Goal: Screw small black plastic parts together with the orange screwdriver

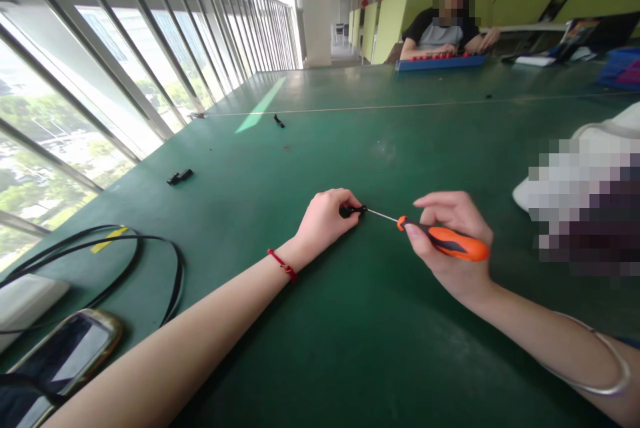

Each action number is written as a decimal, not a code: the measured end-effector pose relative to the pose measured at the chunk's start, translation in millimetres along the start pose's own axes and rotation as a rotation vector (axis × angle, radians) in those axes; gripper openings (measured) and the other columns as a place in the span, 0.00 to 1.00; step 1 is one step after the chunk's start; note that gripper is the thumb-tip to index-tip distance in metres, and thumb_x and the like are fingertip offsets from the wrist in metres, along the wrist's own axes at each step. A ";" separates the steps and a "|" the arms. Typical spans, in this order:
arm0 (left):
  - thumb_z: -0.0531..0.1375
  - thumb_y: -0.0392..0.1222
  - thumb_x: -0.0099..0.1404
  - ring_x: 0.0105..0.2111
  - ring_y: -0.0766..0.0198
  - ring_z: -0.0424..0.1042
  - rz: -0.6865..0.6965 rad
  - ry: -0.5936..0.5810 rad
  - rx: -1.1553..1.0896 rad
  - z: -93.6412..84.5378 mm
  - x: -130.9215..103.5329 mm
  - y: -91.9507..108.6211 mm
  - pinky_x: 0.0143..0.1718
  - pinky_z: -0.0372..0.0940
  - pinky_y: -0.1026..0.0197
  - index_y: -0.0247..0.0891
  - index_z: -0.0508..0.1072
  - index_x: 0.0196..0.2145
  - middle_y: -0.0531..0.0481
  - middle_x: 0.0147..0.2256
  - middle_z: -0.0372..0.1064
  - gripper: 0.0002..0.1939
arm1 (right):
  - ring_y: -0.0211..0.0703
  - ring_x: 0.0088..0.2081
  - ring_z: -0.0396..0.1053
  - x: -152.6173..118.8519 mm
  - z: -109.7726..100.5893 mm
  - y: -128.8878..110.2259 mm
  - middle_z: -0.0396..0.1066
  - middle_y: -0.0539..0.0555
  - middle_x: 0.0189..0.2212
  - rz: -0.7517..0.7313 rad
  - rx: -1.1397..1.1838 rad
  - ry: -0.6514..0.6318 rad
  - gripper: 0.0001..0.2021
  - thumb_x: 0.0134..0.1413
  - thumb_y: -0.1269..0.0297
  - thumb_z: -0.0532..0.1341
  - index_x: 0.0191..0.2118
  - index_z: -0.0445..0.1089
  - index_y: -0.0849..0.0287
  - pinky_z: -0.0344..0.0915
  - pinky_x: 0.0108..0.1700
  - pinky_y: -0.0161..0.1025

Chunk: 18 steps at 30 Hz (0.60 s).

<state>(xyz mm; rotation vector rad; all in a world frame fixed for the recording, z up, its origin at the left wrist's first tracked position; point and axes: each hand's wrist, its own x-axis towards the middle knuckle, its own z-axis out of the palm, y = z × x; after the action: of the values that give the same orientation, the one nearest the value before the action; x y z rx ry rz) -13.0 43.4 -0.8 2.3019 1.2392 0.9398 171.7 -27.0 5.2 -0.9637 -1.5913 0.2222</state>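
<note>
My left hand (pixel 327 216) pinches a small black part (pixel 346 211) low over the green table (pixel 320 361); the fingers cover some of it, and its kind is not clear. My right hand (pixel 453 251) is closed around the orange and black handle of a screwdriver (pixel 463 245). Its thin metal shaft points left, and the tip meets the right end of the black part. Two other dark pieces lie apart from my hands: a black piece (pixel 180 177) to the left and a smaller black piece (pixel 279 121) farther back.
At the lower left lie a phone (pixel 65 355), a white box (pixel 30 301) and a looped black cable (pixel 175 268). A metal railing (pixel 200 21) runs along the left edge. Across the table, a person (pixel 445 21) sits behind a blue tray (pixel 440 64). A whitish, partly blurred object (pixel 555 168) stands right.
</note>
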 end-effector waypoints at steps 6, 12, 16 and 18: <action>0.59 0.33 0.53 0.33 0.63 0.73 0.004 -0.007 0.008 0.5 0.5 0.3 0.39 0.68 0.61 0.37 0.75 0.30 0.51 0.32 0.75 0.06 | 0.39 0.31 0.68 2.7 -0.5 0.0 0.66 0.50 0.33 -0.020 -0.021 0.106 0.14 0.44 0.73 0.64 0.38 0.65 0.54 0.68 0.34 0.39; 0.59 0.33 0.54 0.33 0.63 0.73 -0.005 -0.022 -0.004 -0.3 0.5 1.2 0.38 0.68 0.61 0.37 0.74 0.31 0.51 0.32 0.75 0.06 | 0.36 0.22 0.65 1.0 -2.3 -2.1 0.65 0.46 0.22 0.009 -0.091 -0.029 0.08 0.48 0.71 0.63 0.34 0.66 0.53 0.65 0.27 0.37; 0.58 0.34 0.55 0.33 0.63 0.72 0.007 -0.039 0.006 -0.8 0.6 -0.3 0.37 0.67 0.62 0.37 0.74 0.31 0.50 0.32 0.74 0.06 | 0.38 0.27 0.68 -0.9 -0.8 -3.0 0.67 0.49 0.28 -0.004 -0.051 0.035 0.12 0.47 0.73 0.63 0.39 0.65 0.52 0.68 0.30 0.38; 0.58 0.33 0.55 0.33 0.63 0.72 0.018 -0.042 0.013 -0.9 0.5 -1.1 0.37 0.67 0.62 0.37 0.74 0.31 0.50 0.32 0.74 0.06 | 0.40 0.29 0.67 -1.1 -0.2 -1.5 0.65 0.50 0.32 -0.015 0.010 0.078 0.20 0.43 0.74 0.64 0.44 0.62 0.52 0.69 0.32 0.40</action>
<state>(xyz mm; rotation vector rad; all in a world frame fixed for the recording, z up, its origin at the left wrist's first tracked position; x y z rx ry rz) -14.1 44.4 -0.5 2.3346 1.2127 0.8871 171.2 -28.7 5.5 -0.9413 -1.5242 0.1803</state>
